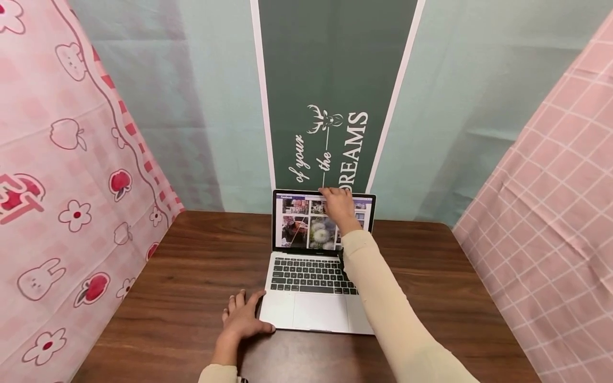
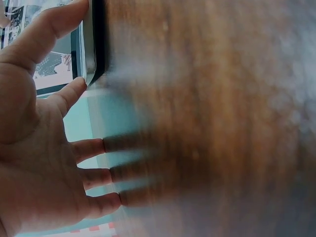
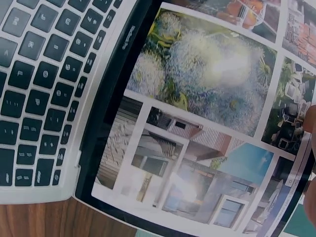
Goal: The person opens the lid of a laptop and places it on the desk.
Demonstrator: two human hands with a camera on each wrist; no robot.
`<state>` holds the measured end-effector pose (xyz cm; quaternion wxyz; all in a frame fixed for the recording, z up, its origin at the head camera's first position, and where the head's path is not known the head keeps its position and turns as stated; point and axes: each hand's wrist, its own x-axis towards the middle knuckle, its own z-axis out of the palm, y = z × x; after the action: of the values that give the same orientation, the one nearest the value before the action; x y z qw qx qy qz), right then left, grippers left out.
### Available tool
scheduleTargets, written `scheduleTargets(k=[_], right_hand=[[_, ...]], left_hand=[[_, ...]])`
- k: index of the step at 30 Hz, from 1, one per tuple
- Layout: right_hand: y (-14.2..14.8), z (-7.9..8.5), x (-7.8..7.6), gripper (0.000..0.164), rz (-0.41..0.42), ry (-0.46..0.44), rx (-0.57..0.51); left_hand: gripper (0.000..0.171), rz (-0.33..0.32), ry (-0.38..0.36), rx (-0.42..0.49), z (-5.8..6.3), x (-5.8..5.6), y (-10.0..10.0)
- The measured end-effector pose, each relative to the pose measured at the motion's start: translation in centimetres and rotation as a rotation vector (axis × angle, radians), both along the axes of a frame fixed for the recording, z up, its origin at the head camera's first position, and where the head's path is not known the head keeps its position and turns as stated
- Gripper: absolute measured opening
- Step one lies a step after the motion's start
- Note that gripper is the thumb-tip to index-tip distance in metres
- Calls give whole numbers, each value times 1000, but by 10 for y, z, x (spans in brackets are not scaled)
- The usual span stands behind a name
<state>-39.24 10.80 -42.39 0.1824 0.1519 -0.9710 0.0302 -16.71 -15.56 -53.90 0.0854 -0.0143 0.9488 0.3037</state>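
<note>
A silver laptop (image 1: 280, 308) with black keys stands unfolded on the wooden table, its lit screen (image 1: 293, 231) showing a page of photos. My right hand (image 1: 339, 206) holds the screen's top edge, right of its middle; in the right wrist view only its fingertips (image 3: 310, 121) show, at the border. The right forearm hides part of the keyboard and screen. At the laptop's front left corner is my left hand (image 1: 241, 320), fingers spread. Its thumb and index finger touch the base's edges, while the other fingers (image 2: 94, 177) rest on the tabletop in the left wrist view.
Brown wooden table (image 1: 201, 260) extends to both sides of the laptop. Behind it hangs a pale green cloth (image 1: 225, 106) with a dark lettered panel (image 1: 335, 64). Pink patterned cloth (image 1: 72, 159) hangs at left, pink checked cloth (image 1: 551, 213) at right.
</note>
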Motion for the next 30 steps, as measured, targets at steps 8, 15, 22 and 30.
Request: scheduleTargets(k=[8, 15, 22, 30], right_hand=[[-5, 0, 0, 40, -3, 17, -46], [-3, 0, 9, 41, -18, -12, -45], [4, 7, 17, 42, 4, 2, -27], [8, 8, 25, 41, 51, 13, -40]], left_hand=[[93, 8, 7, -3, -2, -3, -3], [93, 2, 16, -10, -4, -2, 1], [92, 5, 36, -12, 2, -8, 7], [91, 7, 12, -23, 5, -8, 9]])
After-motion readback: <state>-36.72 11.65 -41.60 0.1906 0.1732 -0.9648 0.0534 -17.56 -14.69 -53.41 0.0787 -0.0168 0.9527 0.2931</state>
